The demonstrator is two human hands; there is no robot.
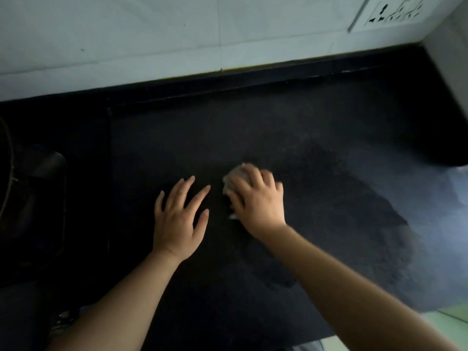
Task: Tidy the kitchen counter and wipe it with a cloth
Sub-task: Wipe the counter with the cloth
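Both forearms come in from the bottom. The left hand (178,219) lies flat on the dark counter (316,122), fingers spread, holding nothing, probably just bracing. The right hand (255,198) presses down on a bunched pale cloth (234,179), fingers curled over it, mid-counter. The damp-looking patch to the right suggests wiping is well underway.

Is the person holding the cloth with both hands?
No, only the right hand presses on the cloth; the left hand lies flat on the dark counter beside it, fingers spread.
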